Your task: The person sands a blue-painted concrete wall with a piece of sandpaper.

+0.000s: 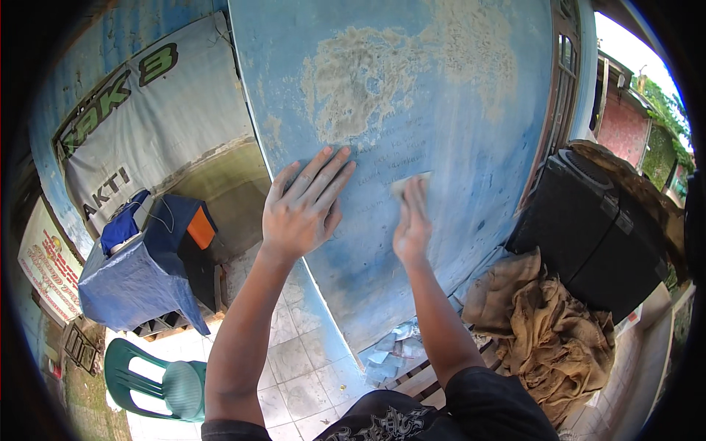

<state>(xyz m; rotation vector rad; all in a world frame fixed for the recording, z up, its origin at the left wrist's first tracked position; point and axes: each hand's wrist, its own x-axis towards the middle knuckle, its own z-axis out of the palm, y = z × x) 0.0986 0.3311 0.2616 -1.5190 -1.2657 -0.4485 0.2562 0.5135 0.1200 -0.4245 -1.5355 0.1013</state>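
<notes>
A blue painted wall (471, 140) stands in front of me, with worn grey patches (360, 81) where the paint is gone and faint handwriting below them. My left hand (305, 206) lies on it near its left edge, fingers stretched out and dusty, holding nothing. Lower down and to the right, my right hand (413, 228) presses a small pale piece of sandpaper (413, 184) flat to the surface. Its fingers lie over the piece and are slightly blurred, so part of the sheet is hidden.
On the right are a large black box (588, 220) and crumpled brown sacking (544, 323). To the left, a green plastic chair (180, 386) stands by a table with a blue cover (140, 287). Pale blue scraps (393, 353) lie at the wall's foot.
</notes>
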